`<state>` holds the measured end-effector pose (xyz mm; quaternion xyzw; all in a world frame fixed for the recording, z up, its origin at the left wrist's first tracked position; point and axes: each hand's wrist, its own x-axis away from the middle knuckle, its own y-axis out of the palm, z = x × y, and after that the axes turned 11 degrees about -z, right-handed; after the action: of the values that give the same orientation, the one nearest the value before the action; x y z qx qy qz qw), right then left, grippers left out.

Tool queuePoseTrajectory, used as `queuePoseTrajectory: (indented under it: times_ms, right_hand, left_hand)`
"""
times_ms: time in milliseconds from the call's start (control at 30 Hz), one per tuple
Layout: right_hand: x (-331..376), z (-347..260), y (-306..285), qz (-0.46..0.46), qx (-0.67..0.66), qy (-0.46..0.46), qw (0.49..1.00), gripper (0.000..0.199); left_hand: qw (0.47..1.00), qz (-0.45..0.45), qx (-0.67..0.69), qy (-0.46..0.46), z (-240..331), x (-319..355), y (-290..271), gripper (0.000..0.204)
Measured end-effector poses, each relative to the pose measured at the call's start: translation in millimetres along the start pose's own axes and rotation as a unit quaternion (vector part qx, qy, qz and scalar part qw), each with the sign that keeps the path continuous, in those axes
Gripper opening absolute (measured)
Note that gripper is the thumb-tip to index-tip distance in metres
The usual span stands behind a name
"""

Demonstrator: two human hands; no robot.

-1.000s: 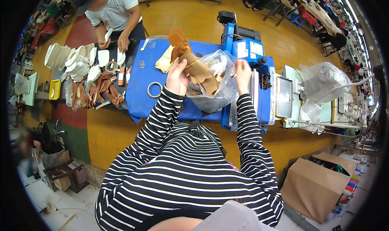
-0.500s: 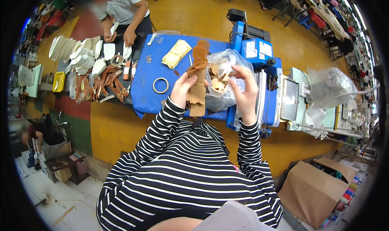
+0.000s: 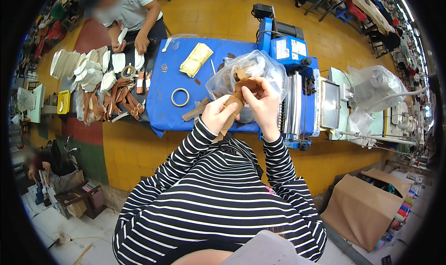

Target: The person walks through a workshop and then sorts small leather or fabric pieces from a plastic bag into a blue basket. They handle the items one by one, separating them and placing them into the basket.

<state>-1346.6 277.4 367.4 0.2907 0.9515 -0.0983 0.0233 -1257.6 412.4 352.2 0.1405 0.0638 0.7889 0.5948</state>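
Nearest the person, both hands now hold a tan leather strap piece (image 3: 232,108) above the near edge of the blue tabletop (image 3: 165,95). The left hand (image 3: 217,116) is clenched around its lower part, and the right hand (image 3: 262,100) pinches its upper end between fingers and thumb. Half a second ago the strap stood more upright in the left hand, with the right hand on the bag; now both hands have closed in on the piece, so it seems to be under close handling. Just behind the hands a clear plastic bag (image 3: 248,72) with more tan pieces rests on the tabletop. Left of it lie a ring (image 3: 180,97) and a stack of pale pieces (image 3: 196,59). At the far left corner, another person's hands (image 3: 130,44) work over white soles.
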Motion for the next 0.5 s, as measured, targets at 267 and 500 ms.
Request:
queuePoseTrajectory:
  times_ms: [267,500]
  right_hand:
    - [-7,-15,-4,-0.132,0.148,-0.062,0.978,0.029]
    - [-10,-12,-2,-0.216,0.116,-0.009,0.969,0.020]
  left_hand:
    - [0.999,-0.033,0.024,-0.018,-2,5,-27,0.023]
    - [0.997,-0.072,-0.002,-0.037,10,10,-41,0.026]
